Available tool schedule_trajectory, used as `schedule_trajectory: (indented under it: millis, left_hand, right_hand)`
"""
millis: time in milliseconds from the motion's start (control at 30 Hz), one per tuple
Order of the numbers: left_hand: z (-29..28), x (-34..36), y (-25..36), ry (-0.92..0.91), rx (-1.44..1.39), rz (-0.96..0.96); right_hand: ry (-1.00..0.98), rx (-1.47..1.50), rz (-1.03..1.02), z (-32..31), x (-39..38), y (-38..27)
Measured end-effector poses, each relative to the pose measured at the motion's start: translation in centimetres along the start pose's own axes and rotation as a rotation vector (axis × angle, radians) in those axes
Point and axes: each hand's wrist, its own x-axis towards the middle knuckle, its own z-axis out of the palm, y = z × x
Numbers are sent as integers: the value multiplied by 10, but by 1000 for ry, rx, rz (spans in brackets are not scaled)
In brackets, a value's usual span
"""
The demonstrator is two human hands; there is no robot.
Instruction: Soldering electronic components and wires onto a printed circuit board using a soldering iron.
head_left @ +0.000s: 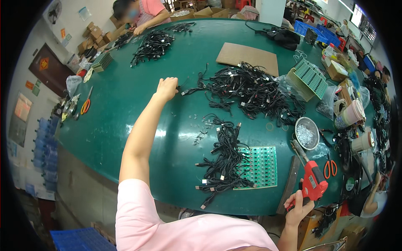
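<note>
At near right on the green desk (100, 129), the right hand (299, 208) has its fingers around the red-and-black plastic glue gun (313, 179), front facing far, likely keeping heat off the body. Farther left, the left hand (168, 88) has curled fingers near a loose black cable (191, 90); whether gripping anything, I cannot tell.

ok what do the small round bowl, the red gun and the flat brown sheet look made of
Bowl: probably metal, smooth and grey with a bright rim.
Red gun: likely moulded hard plastic, given its evenly coloured body; the grey nozzle looks like metal.
Brown sheet: seemingly cardboard, matte and tan.
</note>
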Motion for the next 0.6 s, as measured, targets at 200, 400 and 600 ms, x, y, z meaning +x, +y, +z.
schedule_trajectory:
  millis: [200, 400, 600]
  left_hand:
    - [21, -2, -19, 233, -85, -5]
    - [-14, -39, 37, 522, -606, -152]
    - [-80, -166, 185, -326, -1702, 272]
  right_hand:
    - [10, 12, -11, 0, 0, -2]
    - [14, 54, 11, 4, -6, -6]
    - [2, 324, 239, 33, 2, -13]
